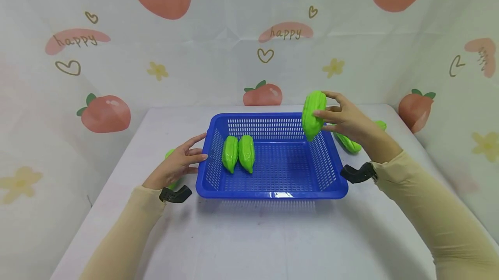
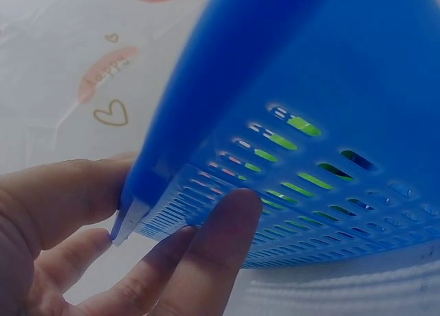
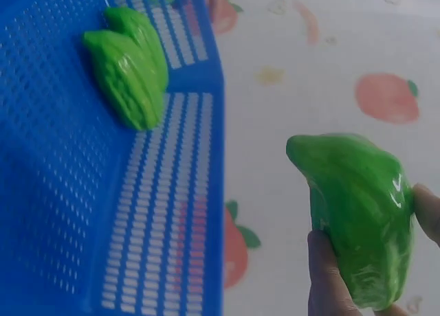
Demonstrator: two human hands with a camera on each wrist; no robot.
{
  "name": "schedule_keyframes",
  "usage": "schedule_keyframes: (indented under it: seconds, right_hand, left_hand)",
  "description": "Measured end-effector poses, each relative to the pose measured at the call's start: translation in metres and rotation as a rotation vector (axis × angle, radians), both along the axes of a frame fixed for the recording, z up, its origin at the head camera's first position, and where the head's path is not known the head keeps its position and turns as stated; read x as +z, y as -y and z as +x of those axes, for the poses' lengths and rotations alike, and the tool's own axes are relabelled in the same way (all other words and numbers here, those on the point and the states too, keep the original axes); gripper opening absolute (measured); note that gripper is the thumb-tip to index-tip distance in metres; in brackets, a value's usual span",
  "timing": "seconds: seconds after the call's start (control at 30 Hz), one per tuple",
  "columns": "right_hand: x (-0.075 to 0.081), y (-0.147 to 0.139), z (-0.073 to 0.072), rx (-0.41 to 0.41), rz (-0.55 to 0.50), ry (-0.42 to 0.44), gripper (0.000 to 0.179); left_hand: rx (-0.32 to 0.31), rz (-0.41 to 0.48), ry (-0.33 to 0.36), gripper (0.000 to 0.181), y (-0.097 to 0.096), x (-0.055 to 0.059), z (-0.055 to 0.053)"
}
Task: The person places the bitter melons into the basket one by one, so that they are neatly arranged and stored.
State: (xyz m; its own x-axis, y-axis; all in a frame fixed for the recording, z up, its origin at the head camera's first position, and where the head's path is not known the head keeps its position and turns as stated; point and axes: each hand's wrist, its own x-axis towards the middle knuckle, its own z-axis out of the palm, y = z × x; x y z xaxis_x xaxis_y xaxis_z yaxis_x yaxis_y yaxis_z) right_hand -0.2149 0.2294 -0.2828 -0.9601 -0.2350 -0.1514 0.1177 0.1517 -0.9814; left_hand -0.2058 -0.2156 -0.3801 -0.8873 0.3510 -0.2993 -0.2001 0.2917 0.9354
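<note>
The right hand [image 1: 343,117] holds a bright green, glossy, ridged bitter melon [image 1: 313,115] between thumb and fingers, above the far right corner of a blue plastic basket [image 1: 273,194]. In the right wrist view, this bitter melon [image 3: 357,213] has its pointed end towards the basket. At the basket's left side, the left hand [image 1: 179,163] touches the rim and outer wall with extended fingers. The left wrist view shows a fingertip [image 2: 240,209] against the slotted wall. Two more bitter melons [image 1: 230,154] lie side by side in the basket's left part.
Right of the basket, partly behind the right hand, lie other green bitter melons [image 1: 348,143]. Another green piece [image 1: 170,153] shows behind the left hand. Everything rests on a white table [image 1: 249,241], with a printed cloth [image 1: 218,55] hanging behind and at the sides.
</note>
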Motion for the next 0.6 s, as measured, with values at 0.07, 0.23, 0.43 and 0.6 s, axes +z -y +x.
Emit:
schedule_keyframes:
  seconds: [0.07, 0.23, 0.43, 0.6]
  right_hand:
    - [-0.001, 0.01, -0.003, 0.013, 0.019, -0.003, 0.08]
    - [-0.008, 0.034, -0.013, 0.044, 0.065, 0.015, 0.083]
    - [-0.021, 0.06, -0.024, 0.082, 0.073, 0.072, 0.082]
    - [-0.036, 0.077, -0.036, 0.075, 0.068, 0.169, 0.085]
  left_hand:
    - [0.001, -0.001, -0.001, 0.081, 0.0, 0.0, 0.0]
    - [0.006, 0.005, 0.005, 0.081, -0.001, -0.001, -0.002]
    - [-0.001, 0.023, 0.017, 0.082, 0.0, -0.001, -0.002]
    - [0.01, 0.02, 0.021, 0.082, 0.0, -0.001, -0.002]
